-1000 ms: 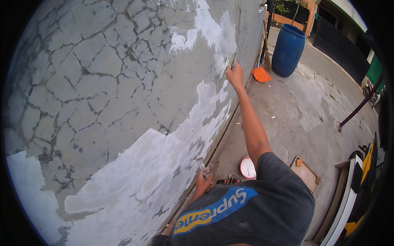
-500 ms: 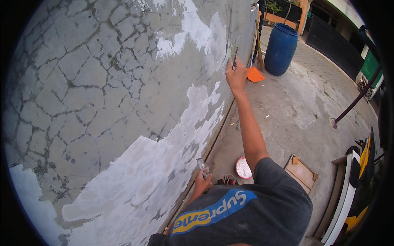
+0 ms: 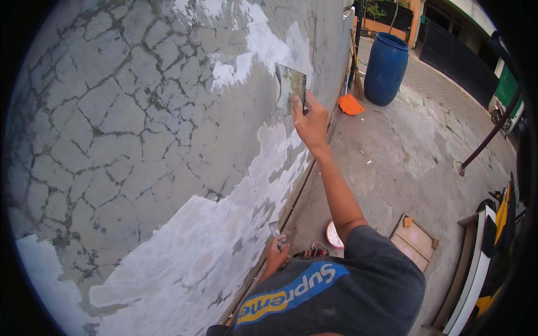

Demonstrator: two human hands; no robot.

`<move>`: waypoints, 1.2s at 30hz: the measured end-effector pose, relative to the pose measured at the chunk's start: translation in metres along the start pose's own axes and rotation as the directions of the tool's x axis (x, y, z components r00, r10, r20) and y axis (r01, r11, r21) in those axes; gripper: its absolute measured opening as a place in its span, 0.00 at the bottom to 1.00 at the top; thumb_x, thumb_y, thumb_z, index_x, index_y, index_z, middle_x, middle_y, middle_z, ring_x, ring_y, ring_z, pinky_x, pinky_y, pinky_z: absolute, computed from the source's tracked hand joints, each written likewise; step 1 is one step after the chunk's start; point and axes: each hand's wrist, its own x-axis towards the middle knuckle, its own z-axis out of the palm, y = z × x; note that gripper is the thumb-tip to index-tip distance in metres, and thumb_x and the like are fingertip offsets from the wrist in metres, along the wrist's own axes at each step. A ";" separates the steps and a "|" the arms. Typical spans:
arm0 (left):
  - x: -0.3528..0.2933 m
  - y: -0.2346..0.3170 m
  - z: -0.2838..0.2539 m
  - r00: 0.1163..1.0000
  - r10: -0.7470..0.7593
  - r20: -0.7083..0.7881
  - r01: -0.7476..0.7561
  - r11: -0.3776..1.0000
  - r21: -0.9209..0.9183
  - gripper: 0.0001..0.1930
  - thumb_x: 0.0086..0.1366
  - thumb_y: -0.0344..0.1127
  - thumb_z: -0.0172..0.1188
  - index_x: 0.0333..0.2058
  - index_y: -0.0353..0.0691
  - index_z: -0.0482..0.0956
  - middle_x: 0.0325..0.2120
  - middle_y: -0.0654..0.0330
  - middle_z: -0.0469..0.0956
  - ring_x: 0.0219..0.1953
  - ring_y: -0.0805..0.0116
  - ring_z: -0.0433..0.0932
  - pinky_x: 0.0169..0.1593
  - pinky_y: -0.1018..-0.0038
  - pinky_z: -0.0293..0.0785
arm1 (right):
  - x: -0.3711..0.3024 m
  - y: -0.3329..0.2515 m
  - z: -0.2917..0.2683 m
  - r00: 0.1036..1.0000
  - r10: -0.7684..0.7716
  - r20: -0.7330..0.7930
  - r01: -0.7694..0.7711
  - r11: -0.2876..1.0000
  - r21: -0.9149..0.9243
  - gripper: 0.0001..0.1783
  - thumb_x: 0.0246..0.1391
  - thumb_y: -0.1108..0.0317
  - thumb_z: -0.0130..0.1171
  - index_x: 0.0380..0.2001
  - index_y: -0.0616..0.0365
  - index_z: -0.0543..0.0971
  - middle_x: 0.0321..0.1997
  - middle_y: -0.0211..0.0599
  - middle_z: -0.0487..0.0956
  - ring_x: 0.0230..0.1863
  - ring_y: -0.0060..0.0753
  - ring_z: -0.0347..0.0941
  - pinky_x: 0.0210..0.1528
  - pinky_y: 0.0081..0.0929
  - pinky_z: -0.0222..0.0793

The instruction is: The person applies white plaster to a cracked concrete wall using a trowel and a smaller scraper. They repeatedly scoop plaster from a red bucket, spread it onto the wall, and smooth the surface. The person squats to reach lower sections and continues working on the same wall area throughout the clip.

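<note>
Head view shows the broad scraper (image 3: 290,87) — mottled, dark along one edge.

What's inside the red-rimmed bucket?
White material shows in the bucket. The right arm and dark sleeve cover its right side; contents there can't be seen.

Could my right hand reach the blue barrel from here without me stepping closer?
Probably not: the right hand holds a flat scraper by the wall, its arm looks well extended, and the blue barrel stands farther off, past the orange dustpan.
</note>
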 end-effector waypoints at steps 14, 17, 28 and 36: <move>-0.002 -0.015 -0.007 0.995 0.068 -0.073 -0.063 0.995 0.078 0.21 0.60 0.35 0.61 0.51 0.40 0.71 0.43 0.54 0.77 0.18 0.72 0.76 0.26 0.74 0.73 | 0.035 0.056 0.021 0.996 0.008 -0.084 -0.022 0.985 -0.171 0.09 0.54 0.68 0.54 0.35 0.62 0.78 0.19 0.50 0.75 0.22 0.53 0.72 0.28 0.41 0.66; 0.002 -0.024 -0.006 0.995 0.089 -0.052 -0.084 0.992 0.097 0.21 0.60 0.35 0.60 0.51 0.39 0.71 0.43 0.53 0.77 0.18 0.72 0.76 0.26 0.73 0.73 | 0.021 0.023 0.018 0.996 -0.059 -0.062 0.049 0.988 -0.148 0.11 0.54 0.69 0.55 0.37 0.63 0.78 0.18 0.50 0.74 0.18 0.47 0.70 0.25 0.37 0.65; 0.009 -0.008 0.013 0.999 0.038 0.025 -0.039 0.998 0.042 0.21 0.60 0.34 0.60 0.52 0.39 0.70 0.44 0.53 0.76 0.18 0.72 0.76 0.23 0.73 0.72 | 0.021 0.048 0.004 0.962 -0.092 -0.258 0.052 0.987 -0.155 0.12 0.54 0.68 0.56 0.40 0.62 0.80 0.16 0.50 0.73 0.15 0.42 0.70 0.21 0.34 0.63; -0.003 -0.006 -0.004 0.997 0.024 -0.068 -0.023 1.000 0.015 0.20 0.60 0.33 0.60 0.52 0.39 0.70 0.45 0.53 0.75 0.18 0.72 0.76 0.26 0.73 0.72 | 0.044 0.042 0.027 0.989 -0.004 -0.146 -0.023 0.983 -0.182 0.14 0.53 0.68 0.53 0.42 0.58 0.80 0.19 0.49 0.76 0.21 0.50 0.74 0.28 0.39 0.67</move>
